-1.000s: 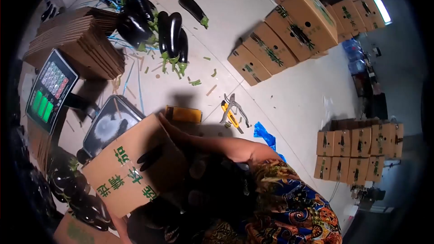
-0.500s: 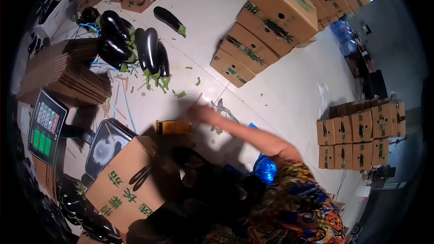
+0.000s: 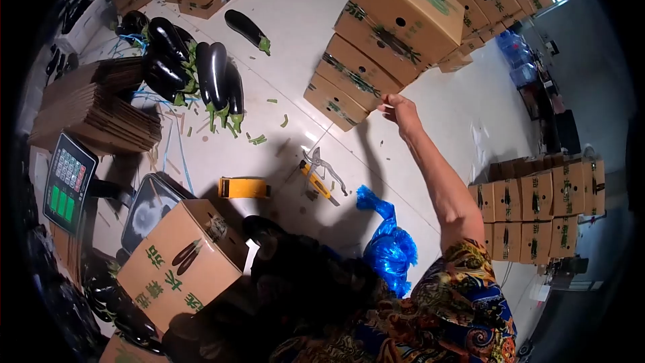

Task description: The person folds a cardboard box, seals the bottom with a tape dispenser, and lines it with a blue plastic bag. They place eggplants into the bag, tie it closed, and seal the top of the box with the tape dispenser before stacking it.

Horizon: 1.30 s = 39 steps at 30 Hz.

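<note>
My right hand (image 3: 401, 113) is stretched out, fingers bent and pinched together. It overlaps the edge of the stacked cartons (image 3: 363, 74) in this view; what the fingertips hold, if anything, is too small to make out. My left hand is out of sight. Below the right hand, a yellow utility knife (image 3: 317, 183) lies on the floor against grey pruning shears (image 3: 325, 165). A yellow tape roll or dispenser (image 3: 244, 188) rests to their left. Nearer my body are a bunched blue plastic bag (image 3: 391, 254) and a closed eggplant carton (image 3: 176, 262).
Several eggplants (image 3: 213, 77) lie on the floor at upper left, with cut stems around them. A scale display (image 3: 69, 178) stands beside a platform (image 3: 149, 210) and flattened cardboard (image 3: 94, 117). More cartons (image 3: 537, 195) are stacked at right.
My right hand has swung from low over the floor tools up and right to the carton stack. The yellow knife now shows beside the shears, and the blue bag is more exposed.
</note>
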### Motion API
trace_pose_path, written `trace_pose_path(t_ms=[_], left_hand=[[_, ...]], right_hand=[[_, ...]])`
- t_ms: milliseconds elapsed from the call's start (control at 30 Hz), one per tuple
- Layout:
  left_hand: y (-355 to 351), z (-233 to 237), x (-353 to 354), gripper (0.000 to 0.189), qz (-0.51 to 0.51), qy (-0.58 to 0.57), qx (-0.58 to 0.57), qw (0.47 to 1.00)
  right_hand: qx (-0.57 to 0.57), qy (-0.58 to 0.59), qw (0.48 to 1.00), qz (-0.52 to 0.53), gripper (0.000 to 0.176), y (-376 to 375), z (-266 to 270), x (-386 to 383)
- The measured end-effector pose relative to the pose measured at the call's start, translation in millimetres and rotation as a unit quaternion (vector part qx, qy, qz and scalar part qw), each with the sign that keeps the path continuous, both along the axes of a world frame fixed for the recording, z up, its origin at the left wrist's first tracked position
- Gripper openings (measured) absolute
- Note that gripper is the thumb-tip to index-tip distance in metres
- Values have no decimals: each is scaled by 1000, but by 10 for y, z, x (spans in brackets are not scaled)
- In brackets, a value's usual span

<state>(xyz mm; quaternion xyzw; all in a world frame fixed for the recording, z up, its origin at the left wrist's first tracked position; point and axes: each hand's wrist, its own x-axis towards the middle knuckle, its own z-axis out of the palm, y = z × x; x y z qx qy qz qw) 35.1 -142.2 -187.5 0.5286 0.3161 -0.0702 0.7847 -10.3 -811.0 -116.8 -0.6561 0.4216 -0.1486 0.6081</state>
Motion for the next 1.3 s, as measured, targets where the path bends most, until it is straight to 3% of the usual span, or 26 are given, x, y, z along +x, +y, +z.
trace_pose_path(t_ms=[33,133,200,233,267,333,367,400,467,567,667,767,867,1000,1033,1133,1233,1300], left_hand=[[5,2,-22,59,-1,2,2,1000],[21,-8,-60,58,3,6,4,1000],[34,-8,-97,58,10,8,5,1000],[37,-8,-110,58,11,11,3,1000],[34,-10,-120,58,9,11,3,1000],[36,-19,-148,58,15,13,0,1000],[44,-26,-160,58,15,15,-1,1000],[37,-33,-180,58,15,15,-1,1000],[33,-43,-247,58,19,22,1,1000],[1,-41,-294,58,15,29,6,999],[-20,-47,-293,58,17,32,6,999],[-39,-69,-331,58,19,35,4,999],[-54,-93,-326,58,15,37,4,999],[12,-120,-270,58,10,38,6,999],[26,-119,-263,58,10,39,4,999],[55,-113,-304,58,8,41,8,999],[104,-100,-312,57,6,36,8,999],[128,-110,-296,57,6,35,7,999]], right_hand=[[-32,35,999,1,24,145,152,-29],[-123,-40,977,170,27,245,527,185],[-198,-157,958,135,27,305,870,445],[-126,-205,970,-24,27,372,968,601],[-107,-181,977,-41,28,233,935,617],[-138,-150,979,30,28,34,723,521],[-121,-50,989,62,27,-170,564,422],[-19,-14,999,-25,29,-79,410,354],[-52,20,992,-113,38,-7,144,112],[-230,114,949,-185,58,52,163,-50],[-375,114,904,-173,86,200,630,28],[-484,17,862,-151,102,121,716,266],[-457,12,858,-235,108,94,739,534],[-547,24,820,-167,100,-103,601,421],[-542,44,824,-160,89,-18,639,375],[-568,2,811,-136,77,-59,438,228],[-458,-1,886,-71,72,48,196,33],[-371,76,922,-81,76,130,-53,-51]])
